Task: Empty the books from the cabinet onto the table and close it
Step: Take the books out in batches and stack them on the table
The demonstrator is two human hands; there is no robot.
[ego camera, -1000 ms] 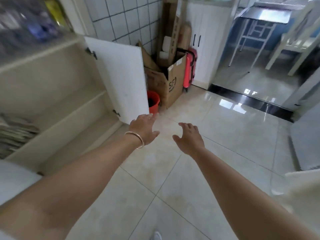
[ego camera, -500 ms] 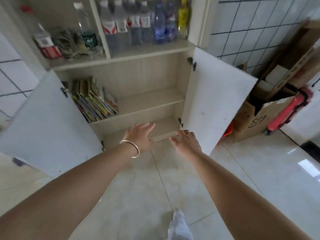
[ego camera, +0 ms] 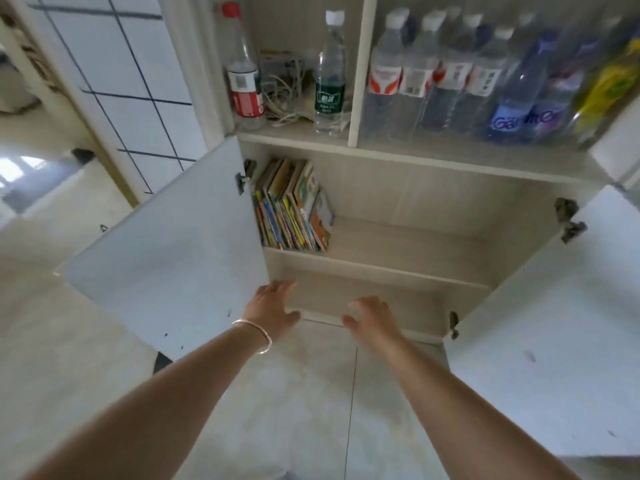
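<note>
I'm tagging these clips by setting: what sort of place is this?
Probably a home kitchen or storage corner: a tiled wall, a cabinet with both doors open, drink bottles on its upper shelf and a stack of books below.

Head camera looks down, near the open cabinet [ego camera: 398, 237].

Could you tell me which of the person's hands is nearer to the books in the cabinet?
Left. The left hand is below the books, near the left door; the right hand is further right, lower.
</note>
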